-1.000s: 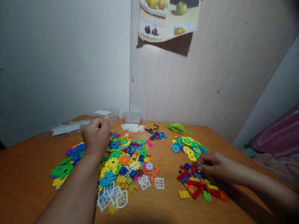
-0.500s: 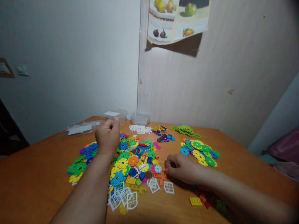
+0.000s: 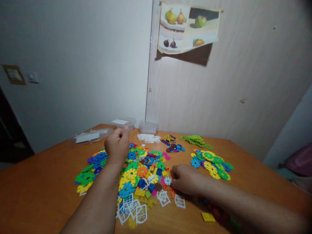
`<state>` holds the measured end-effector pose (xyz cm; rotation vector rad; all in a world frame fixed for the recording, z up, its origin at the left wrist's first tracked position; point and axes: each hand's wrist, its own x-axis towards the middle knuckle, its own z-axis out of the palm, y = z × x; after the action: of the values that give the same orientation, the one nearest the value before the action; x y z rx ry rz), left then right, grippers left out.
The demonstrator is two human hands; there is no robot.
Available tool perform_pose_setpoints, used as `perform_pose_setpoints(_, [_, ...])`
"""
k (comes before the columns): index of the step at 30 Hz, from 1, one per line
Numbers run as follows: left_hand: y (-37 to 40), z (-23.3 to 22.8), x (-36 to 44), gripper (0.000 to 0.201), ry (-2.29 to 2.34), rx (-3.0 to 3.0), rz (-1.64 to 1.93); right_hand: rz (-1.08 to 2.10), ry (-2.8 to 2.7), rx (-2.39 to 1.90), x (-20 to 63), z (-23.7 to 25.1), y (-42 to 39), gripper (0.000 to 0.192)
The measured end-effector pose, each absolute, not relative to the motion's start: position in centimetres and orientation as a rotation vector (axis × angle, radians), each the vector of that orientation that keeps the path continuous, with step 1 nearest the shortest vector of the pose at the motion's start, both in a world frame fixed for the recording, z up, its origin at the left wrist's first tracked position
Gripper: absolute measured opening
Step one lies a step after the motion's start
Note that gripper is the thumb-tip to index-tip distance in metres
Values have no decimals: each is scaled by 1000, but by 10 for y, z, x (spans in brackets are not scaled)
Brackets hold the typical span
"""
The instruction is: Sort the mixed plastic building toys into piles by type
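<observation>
My left hand is closed in a fist, held over the far left side of a mixed heap of plastic building pieces; anything inside it is hidden. At the heap's right edge my right hand has its fingers curled down, beside a light-blue snowflake disc and an orange piece. What those fingers hold, if anything, I cannot make out. Around them lie a brown disc, a yellow brick, a large blue disc and white window frames.
Sorted piles lie farther back: white frames, green pieces and small discs. Larger notched discs are at the right. Clear plastic containers and a plastic bag line the back. A yellow brick lies below my right forearm.
My right hand has moved slightly left against the heap, covering more of the orange piece. My left hand stays closed in nearly the same place. The whole view has shifted a little.
</observation>
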<state>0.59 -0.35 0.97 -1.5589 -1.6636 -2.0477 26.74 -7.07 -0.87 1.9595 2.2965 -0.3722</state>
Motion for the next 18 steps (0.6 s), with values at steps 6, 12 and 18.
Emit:
perform_pose_setpoints(6, [-4,10,6,46,-1684,-1543,-2067,-43,2407,1813,264,7,-83,19])
perform_pose_setpoints(12, [-4,9,7,46,-1674,-1537,-2070,-133,2637,1711,278,6,-75,14])
perform_pose_setpoints(18, [-3,8,7,47,-1698,-1538,-2084,-1127,2630,1959,313,-3,-23,11])
